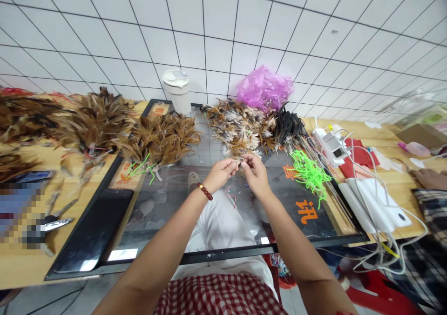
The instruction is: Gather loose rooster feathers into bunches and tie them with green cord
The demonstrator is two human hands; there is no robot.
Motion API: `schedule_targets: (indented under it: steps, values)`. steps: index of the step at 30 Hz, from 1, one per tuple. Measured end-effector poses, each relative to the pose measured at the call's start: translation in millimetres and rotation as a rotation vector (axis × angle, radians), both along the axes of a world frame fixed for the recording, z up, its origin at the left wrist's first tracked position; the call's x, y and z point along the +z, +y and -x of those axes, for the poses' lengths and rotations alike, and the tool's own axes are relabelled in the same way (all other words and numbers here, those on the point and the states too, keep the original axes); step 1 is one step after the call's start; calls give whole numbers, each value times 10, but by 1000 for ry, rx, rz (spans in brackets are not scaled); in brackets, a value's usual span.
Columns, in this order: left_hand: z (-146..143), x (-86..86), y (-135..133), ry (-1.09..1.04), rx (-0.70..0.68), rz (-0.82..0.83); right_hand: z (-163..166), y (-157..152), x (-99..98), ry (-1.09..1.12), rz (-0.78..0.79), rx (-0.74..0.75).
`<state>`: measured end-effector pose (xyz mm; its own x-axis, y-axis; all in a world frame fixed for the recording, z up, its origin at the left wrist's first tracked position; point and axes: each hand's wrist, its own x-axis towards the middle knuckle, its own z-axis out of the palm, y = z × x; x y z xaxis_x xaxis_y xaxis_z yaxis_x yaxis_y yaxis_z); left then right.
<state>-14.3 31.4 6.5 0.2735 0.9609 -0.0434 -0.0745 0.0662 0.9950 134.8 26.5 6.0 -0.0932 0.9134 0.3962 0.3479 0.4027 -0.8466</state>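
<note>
My left hand (223, 171), with a beaded bracelet (205, 191) at the wrist, is closed in a pinch over the glass tabletop. My right hand (255, 175) pinches right beside it, the fingertips of both nearly meeting. Between them shows a small brownish feather (238, 160), partly hidden by the fingers. Just beyond the hands lies a pile of mottled brown and white feathers (240, 124), with black feathers (288, 126) at its right end. A heap of brown feathers (164, 136) sits to the left, with green ties (139, 168) on it. Bright green strings (310, 173) are bunched to the right.
A white lidded cup (178, 91) and a pink plastic bag (265, 88) stand by the tiled wall. A black phone (96, 229) lies front left, scissors (57, 224) beyond it. More feathers (94, 119) lie far left. A power strip (330, 145) and cables are right, near another person's sleeve (431, 212).
</note>
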Motion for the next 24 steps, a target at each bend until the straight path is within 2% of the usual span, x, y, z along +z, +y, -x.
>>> schedule_targets:
  steps: [4,8,11,14,17,19,24]
  values:
    - [6,39,-12,-6,-59,14,-11,27,-26,199,154,157]
    - [-8,60,-37,-12,-126,20,-10,22,-39,226,167,130]
    - [-30,62,-49,14,-116,4,-8,9,-16,167,129,87]
    - [-30,53,-35,22,-35,-27,-54,12,51,77,41,19]
    - [5,25,6,-5,133,-31,-175,45,118,-37,-82,-162]
    - [37,0,40,-46,256,-23,-268,73,135,-162,-108,-227]
    - [103,-49,108,-118,405,0,-377,90,102,-510,20,-67]
